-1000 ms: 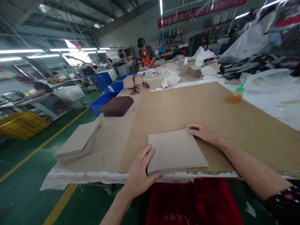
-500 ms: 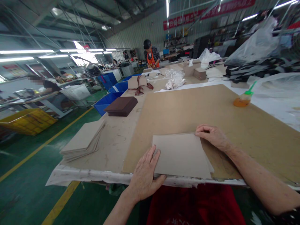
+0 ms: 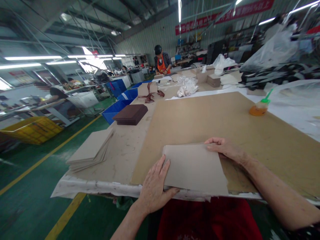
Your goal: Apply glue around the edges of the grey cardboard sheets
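Observation:
A small stack of grey square cardboard sheets point(image 3: 195, 168) lies at the near edge of a large brown board point(image 3: 212, 123) on the worktable. My left hand point(image 3: 155, 188) grips the stack's near left corner, fingers on top and thumb along the front edge. My right hand point(image 3: 225, 149) rests at the far right corner, fingers curled down on the sheets' edge.
A fanned pile of grey sheets point(image 3: 91, 150) lies to the left, a dark brown stack point(image 3: 130, 114) behind it. An orange bottle with a green cap point(image 3: 260, 107) stands at the right. A person in an orange apron point(image 3: 162, 63) works at the far end. Blue bins point(image 3: 117, 105) line the aisle.
The sheet stack has slid slightly towards the table's near edge and been squared up; both hands stayed on their corners. The camera view shifted a little.

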{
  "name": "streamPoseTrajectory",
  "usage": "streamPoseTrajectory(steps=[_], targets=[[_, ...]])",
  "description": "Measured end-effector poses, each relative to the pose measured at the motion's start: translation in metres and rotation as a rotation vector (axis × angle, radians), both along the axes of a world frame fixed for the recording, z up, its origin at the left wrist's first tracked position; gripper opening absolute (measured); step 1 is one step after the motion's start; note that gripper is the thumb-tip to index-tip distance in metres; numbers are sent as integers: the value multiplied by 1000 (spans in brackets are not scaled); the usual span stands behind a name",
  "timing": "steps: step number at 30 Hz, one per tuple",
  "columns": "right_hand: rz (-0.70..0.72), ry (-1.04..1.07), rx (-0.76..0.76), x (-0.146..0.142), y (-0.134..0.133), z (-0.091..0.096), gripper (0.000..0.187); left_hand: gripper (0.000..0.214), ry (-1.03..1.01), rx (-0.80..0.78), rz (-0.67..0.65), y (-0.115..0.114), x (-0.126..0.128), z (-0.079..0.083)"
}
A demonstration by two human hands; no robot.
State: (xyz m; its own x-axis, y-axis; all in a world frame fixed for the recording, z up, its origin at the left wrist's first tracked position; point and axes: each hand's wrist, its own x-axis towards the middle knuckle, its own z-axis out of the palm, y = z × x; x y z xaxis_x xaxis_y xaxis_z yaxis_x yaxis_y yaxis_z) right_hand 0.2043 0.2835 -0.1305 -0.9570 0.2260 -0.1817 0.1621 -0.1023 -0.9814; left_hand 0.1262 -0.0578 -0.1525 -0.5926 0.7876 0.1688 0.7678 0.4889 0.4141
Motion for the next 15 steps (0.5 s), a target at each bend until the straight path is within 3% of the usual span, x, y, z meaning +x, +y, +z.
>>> streamPoseTrajectory(steps=[3,6,8,11,15], targets=[[-109,55,-49,0,6,1,38,97,-185,223,4,-4,-5,3],[-329,195,-120,2,22,7,31,77,-408,535,41,-6,-12,5],[-480,274,-165,4,35,11,24,69,-495,636,74,-6,-15,4],[-654,348,-211,8,51,15,14,65,-483,593,83,-4,-17,2],[-758,466,-177,9,60,12,10,77,-259,329,71,-2,-13,2]])
